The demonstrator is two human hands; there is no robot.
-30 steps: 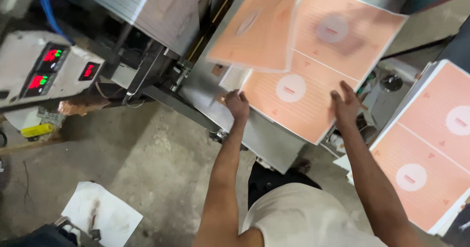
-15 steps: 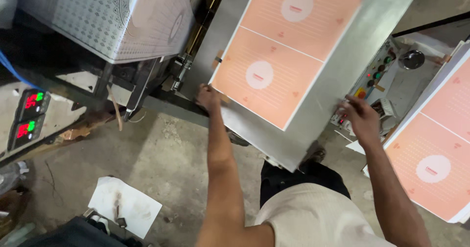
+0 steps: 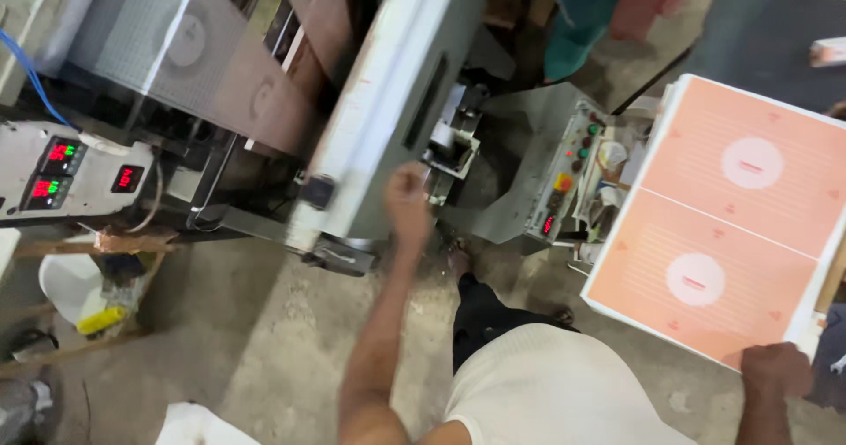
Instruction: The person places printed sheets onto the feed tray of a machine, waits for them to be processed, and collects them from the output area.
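We stand on a stained concrete floor (image 3: 264,339) among grey machines. Our left hand (image 3: 407,200) rests against the near edge of the tilted metal plate (image 3: 388,110); we cannot tell how its fingers sit. Our right hand (image 3: 775,370) grips the near corner of the orange sheet stack (image 3: 731,216) at right. A control box (image 3: 62,172) glows far left.
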